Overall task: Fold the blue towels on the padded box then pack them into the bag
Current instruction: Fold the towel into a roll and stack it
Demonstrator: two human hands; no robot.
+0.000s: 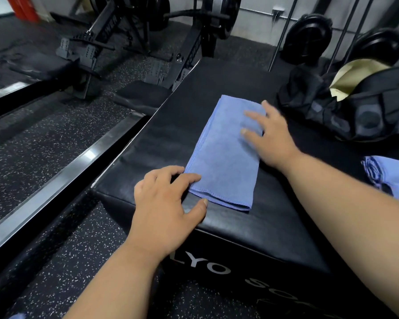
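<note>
Smoothing towel (224, 153) on box (251, 229): right hand (268, 134) flat, fingers apart; left hand (168, 203) spread, pinning corner. Next fold: align edges first.

Rowing machines (115, 42), weight plates (309, 35) behind.

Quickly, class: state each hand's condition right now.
Left hand: open, fingers touching the blue towel's near corner.
Right hand: open, flat on the towel's far end.
</note>
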